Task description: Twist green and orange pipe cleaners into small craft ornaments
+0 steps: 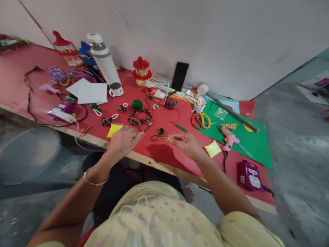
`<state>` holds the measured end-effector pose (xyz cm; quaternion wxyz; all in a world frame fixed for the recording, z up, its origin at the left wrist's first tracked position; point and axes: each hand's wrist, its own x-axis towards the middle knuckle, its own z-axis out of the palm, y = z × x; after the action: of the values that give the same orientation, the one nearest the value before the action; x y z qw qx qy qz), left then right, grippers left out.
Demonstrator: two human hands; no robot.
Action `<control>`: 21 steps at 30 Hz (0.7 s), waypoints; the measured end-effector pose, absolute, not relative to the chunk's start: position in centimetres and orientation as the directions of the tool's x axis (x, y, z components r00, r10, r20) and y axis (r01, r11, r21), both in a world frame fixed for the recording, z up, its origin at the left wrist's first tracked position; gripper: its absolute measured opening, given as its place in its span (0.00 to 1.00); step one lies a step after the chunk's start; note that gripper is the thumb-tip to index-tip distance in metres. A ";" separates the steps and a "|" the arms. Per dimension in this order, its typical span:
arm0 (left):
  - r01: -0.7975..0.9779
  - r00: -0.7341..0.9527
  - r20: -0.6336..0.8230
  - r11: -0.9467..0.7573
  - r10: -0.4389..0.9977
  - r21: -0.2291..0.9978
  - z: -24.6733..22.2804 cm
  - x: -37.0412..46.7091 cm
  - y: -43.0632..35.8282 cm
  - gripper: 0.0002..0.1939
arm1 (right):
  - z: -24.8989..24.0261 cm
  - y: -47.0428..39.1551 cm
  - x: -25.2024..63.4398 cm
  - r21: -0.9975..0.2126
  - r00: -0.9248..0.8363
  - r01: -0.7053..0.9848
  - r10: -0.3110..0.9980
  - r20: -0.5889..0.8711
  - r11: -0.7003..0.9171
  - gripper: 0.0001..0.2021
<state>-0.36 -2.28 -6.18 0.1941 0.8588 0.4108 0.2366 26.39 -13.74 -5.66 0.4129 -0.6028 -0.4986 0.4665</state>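
Note:
My left hand (124,140) is closed near the table's front edge, its fingertips pinching a thin orange thread (146,132). To its right, my right hand (185,144) pinches thumb against finger on an orange thread too. Between the hands lies a small dark green yarn piece (155,136) with a loop. A dark braided yarn ring (140,117) sits just beyond my left fingertips. Beyond my right hand rests a green-handled hook tool (181,128). A yellow packet (114,130) lies beside my left hand.
Scissors (200,120), a pink glue gun (229,139) and a purple power box (250,175) are on the right. A white flask (105,63), a mug (116,89) and a phone (180,76) stand at the back. A green yarn ball (137,104) lies mid-table.

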 end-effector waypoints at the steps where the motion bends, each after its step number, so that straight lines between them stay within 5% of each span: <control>1: 0.571 0.589 0.262 -0.623 0.764 0.534 -6.2 0.1 -2.8 0.16 | -5.8 -13.5 26.4 -0.964 0.064 0.207 0.986 -0.157 -0.167 0.16; 2: 0.531 0.602 0.270 -0.630 0.751 0.567 -6.2 0.6 -3.2 0.14 | -5.9 -13.4 26.3 -0.965 0.057 0.199 0.985 -0.165 -0.173 0.17; 7: 0.304 0.738 0.097 -0.458 0.668 0.835 -6.5 4.0 -4.5 0.42 | -5.4 -13.1 25.3 -0.961 -0.006 0.224 0.986 -0.169 -0.164 0.18; 13: 0.265 0.790 0.049 -0.412 0.611 0.872 -6.7 7.0 -5.7 0.20 | -5.9 -13.4 24.8 -0.955 -0.076 0.274 0.987 -0.139 -0.113 0.18; 21: 0.345 0.692 0.242 -0.606 0.680 0.717 -7.4 6.9 -6.7 0.15 | -7.2 -13.5 25.1 -0.934 -0.077 0.328 0.981 -0.177 -0.143 0.18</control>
<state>6.91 -6.67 -7.43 0.3285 0.8592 0.2981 0.2549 25.06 -13.51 -7.19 0.3425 -0.5866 -0.5579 0.4769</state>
